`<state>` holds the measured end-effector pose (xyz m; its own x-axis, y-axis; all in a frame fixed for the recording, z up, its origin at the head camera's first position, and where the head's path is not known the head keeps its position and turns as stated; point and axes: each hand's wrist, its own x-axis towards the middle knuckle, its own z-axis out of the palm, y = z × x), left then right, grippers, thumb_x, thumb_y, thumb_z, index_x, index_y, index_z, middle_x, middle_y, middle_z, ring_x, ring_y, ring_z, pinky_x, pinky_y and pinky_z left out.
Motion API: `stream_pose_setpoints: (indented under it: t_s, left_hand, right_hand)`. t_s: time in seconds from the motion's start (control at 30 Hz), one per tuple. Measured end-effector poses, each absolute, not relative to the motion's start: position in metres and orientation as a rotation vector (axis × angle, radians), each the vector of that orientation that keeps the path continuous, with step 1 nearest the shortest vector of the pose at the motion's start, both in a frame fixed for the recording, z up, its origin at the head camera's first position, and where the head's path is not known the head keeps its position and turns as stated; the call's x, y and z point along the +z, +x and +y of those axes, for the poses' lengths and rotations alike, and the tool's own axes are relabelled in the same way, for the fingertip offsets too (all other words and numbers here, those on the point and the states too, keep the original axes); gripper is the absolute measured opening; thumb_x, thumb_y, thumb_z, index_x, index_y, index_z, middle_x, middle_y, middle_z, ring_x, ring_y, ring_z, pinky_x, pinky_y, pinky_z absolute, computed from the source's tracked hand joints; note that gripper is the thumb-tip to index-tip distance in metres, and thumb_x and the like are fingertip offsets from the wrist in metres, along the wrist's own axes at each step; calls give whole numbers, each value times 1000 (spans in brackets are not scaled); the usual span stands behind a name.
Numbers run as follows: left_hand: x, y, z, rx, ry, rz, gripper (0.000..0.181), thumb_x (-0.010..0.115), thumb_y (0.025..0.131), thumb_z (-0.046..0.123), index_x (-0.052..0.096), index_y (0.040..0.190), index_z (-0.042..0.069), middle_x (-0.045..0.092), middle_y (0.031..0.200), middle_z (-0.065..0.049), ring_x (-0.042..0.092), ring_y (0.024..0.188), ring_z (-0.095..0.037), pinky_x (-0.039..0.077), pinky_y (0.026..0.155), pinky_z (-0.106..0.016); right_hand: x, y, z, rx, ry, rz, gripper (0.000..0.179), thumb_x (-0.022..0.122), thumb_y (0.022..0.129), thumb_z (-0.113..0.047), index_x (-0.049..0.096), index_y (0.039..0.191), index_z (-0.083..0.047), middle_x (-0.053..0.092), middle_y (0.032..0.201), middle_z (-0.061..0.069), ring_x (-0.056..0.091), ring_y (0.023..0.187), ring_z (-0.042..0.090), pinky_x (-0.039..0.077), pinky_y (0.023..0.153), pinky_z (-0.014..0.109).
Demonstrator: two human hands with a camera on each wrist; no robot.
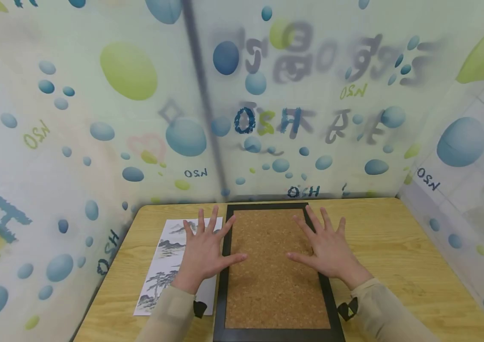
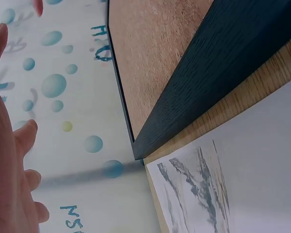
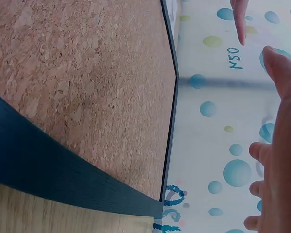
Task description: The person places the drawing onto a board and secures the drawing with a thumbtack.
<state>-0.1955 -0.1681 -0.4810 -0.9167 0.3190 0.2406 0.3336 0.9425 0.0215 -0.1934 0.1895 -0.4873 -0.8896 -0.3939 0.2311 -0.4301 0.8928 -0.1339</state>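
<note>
A cork board (image 1: 278, 285) in a dark frame (image 1: 221, 299) lies on the wooden table, its far edge near the back curtain. Over its left edge my left hand (image 1: 204, 251) is held with fingers spread, holding nothing. My right hand (image 1: 329, 249) hovers over the right edge, fingers likewise spread. Both wrist views show a gap between the hands and the cork. To the left of the frame lies a white paper sheet (image 1: 173, 266) with ink paintings of mountains and pines, partly hidden by my left hand and sleeve.
The wooden table (image 1: 404, 266) extends to both sides of the board. A pale curtain (image 1: 242, 156) printed with blue and green drops stands behind and around the table. A dark strap piece (image 1: 347, 309) shows at my right wrist.
</note>
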Motion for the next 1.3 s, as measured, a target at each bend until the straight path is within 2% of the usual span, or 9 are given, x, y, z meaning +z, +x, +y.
stream_pose_setpoints:
  t_s: [0.17, 0.27, 0.5, 0.67, 0.9, 1.13, 1.3]
  left_hand:
    - [-480, -195, -170, -101, -475, -2882, 109, 39, 77, 102, 17, 167, 46, 3, 176, -8, -4, 156, -50, 5, 111, -85]
    - [-479, -195, -173, -139, -455, -2900, 109, 43, 77, 101, 20, 167, 45, 3, 177, -8, -5, 157, -48, 2, 112, -84]
    - [-477, -193, -181, -205, -416, -2915, 110, 48, 77, 99, 28, 167, 40, 1, 176, -7, -3, 157, -49, 2, 113, -82]
    - [-479, -192, -190, -298, -403, -2898, 108, 51, 78, 97, 35, 166, 36, 7, 177, -11, -3, 157, -48, 1, 113, -83]
    - [-480, -193, -204, -350, -363, -2892, 107, 53, 79, 95, 28, 168, 40, 4, 177, -10, -4, 158, -47, 2, 113, -83]
    - [-481, -193, -219, -364, -318, -2899, 106, 56, 81, 92, 27, 168, 39, 3, 177, -11, -2, 158, -49, 3, 112, -84]
    - [-478, -191, -228, -401, -288, -2900, 104, 60, 84, 86, 26, 169, 36, 7, 176, -16, 1, 156, -53, 6, 110, -86]
  right_hand:
    - [-486, -192, 191, 281, 625, -2869, 101, 51, 90, -86, 26, 170, -29, 12, 176, 14, 9, 155, 55, 4, 102, 92]
    - [-486, -190, 193, 293, 625, -2870, 101, 51, 91, -86, 26, 170, -29, 11, 176, 14, 8, 156, 54, 4, 103, 92]
    - [-485, -188, 201, 267, 611, -2859, 103, 53, 90, -85, 22, 171, -28, 14, 175, 16, 13, 155, 53, 8, 107, 89]
    - [-482, -185, 208, 306, 604, -2870, 103, 56, 91, -82, 22, 171, -26, 13, 175, 16, 10, 157, 50, 8, 108, 87]
    - [-480, -183, 220, 364, 575, -2868, 101, 59, 93, -78, 29, 169, -19, 14, 175, 17, 10, 157, 50, 8, 108, 87]
    - [-479, -184, 234, 450, 557, -2853, 97, 61, 95, -72, 22, 170, -24, 13, 175, 17, 11, 156, 50, 9, 109, 86]
    - [-481, -184, 243, 538, 547, -2831, 95, 64, 97, -66, 22, 170, -22, 16, 174, 20, 15, 155, 51, 11, 110, 84]
